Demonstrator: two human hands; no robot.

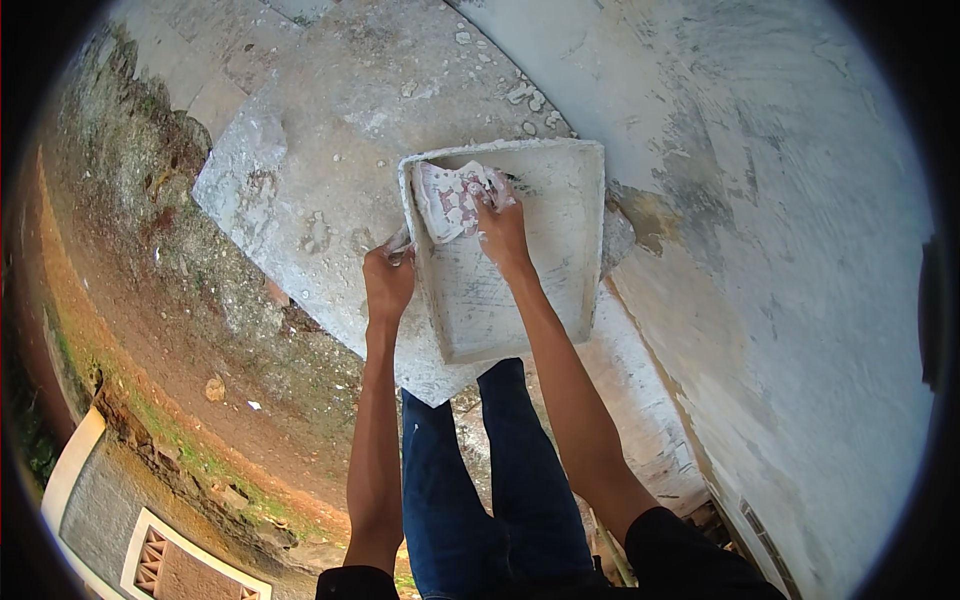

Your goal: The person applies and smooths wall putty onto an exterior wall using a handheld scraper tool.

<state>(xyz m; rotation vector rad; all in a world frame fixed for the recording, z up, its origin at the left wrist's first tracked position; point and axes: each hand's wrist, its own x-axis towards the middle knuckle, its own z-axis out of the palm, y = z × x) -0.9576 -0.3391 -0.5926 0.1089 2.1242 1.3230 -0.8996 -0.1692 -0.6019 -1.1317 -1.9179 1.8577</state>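
A shallow rectangular tray (pixel 512 320), coated in whitish paste, lies on a paste-spattered board (pixel 330 190). At the tray's left wall my left hand (pixel 391 275) is closed on the rim, its fingers smeared white. My right hand (pixel 503 230) reaches inside the tray and is closed on a flat, pinkish-red piece (pixel 447 204) thickly covered with white paste. That piece rests near the tray's far left corner. Fingers and paste hide part of it, so its exact kind is unclear.
A grey-white plastered wall (pixel 760 250) with darker patches rises on the right. Left of the board, rough stony ground (pixel 220 290) slopes to reddish earth. A low grey structure with a latticed opening (pixel 153 560) stands at lower left. My legs (pixel 490 520) are below the board.
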